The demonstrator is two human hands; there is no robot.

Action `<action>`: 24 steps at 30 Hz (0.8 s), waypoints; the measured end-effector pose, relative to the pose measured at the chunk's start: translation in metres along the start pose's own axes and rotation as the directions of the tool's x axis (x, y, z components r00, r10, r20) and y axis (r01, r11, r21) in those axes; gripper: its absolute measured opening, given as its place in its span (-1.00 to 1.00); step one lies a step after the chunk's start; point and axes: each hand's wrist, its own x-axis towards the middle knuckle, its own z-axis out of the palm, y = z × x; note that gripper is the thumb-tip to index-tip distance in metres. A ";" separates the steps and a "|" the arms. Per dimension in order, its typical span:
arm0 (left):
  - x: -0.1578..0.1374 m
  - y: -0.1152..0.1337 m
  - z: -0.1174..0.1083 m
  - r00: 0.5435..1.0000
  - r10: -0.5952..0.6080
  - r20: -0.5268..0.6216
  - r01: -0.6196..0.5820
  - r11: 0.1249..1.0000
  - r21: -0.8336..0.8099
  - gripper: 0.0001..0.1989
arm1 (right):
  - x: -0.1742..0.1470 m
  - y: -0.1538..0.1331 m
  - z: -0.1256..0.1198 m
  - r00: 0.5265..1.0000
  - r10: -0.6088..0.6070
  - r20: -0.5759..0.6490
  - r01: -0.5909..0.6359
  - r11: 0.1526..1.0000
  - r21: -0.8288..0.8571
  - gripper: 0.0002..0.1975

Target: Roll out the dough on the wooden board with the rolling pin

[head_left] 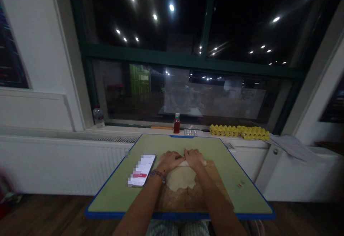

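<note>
A thin sheet of pale dough (180, 178) with a ragged near edge lies on a brown wooden board (185, 202). My left hand (170, 160) rests palm down over the far side of the dough, fingers stretched forward. Beside it my right hand (194, 157) lies likewise, the two thumbs close together. Under both palms runs a pale roll (205, 163), its right end peeking out. Whether it is rolled dough or a rolling pin I cannot tell. A beaded bracelet (158, 174) circles my left wrist.
A lit phone (142, 169) lies left of the board on the green, blue-edged table (107, 196). Small crumbs (240, 184) are at the right. On the windowsill stand a bottle of red liquid (176, 124), a clear bottle (98, 117) and yellow egg trays (238, 132). Papers (292, 148) lie farther right.
</note>
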 end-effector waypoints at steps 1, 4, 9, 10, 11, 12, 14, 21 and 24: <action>-0.001 0.001 -0.001 1.000 -0.002 0.002 0.002 1.000 -0.002 -0.45 | -0.001 0.000 0.000 1.000 0.014 -0.008 -0.014 1.000 0.009 -0.55; -0.006 0.004 -0.002 1.000 0.000 -0.002 0.000 1.000 -0.005 -0.43 | -0.006 -0.002 0.003 0.994 0.089 -0.065 -0.088 0.996 0.024 -0.47; -0.022 0.015 0.003 0.985 -0.072 -0.155 0.079 0.996 0.043 -0.41 | -0.018 -0.002 0.008 0.994 -0.005 -0.105 0.001 0.999 -0.032 -0.56; -0.024 0.017 0.005 0.979 -0.097 -0.179 0.108 0.993 0.053 -0.43 | -0.020 -0.002 0.009 0.995 -0.021 -0.097 0.017 0.999 -0.040 -0.57; -0.026 0.018 0.007 0.975 -0.116 -0.189 0.130 0.990 0.062 -0.45 | -0.020 -0.002 0.009 0.995 -0.029 -0.092 0.025 0.999 -0.044 -0.58; -0.027 0.019 0.008 0.973 -0.127 -0.194 0.142 0.988 0.067 -0.47 | -0.020 -0.002 0.009 0.995 -0.037 -0.092 0.033 0.998 -0.046 -0.59; -0.027 0.020 0.009 0.973 -0.121 -0.198 0.137 0.988 0.068 -0.51 | -0.020 -0.001 0.010 0.994 -0.048 -0.101 0.044 0.998 -0.038 -0.60; -0.026 0.018 0.006 0.970 -0.041 -0.240 0.057 0.997 0.059 -0.63 | -0.017 0.007 0.019 0.979 -0.086 -0.183 0.093 0.995 0.027 -0.60; -0.027 0.017 0.006 0.964 -0.009 -0.265 0.026 0.998 0.061 -0.63 | -0.017 0.009 0.021 0.973 -0.100 -0.205 0.121 0.989 0.089 -0.60</action>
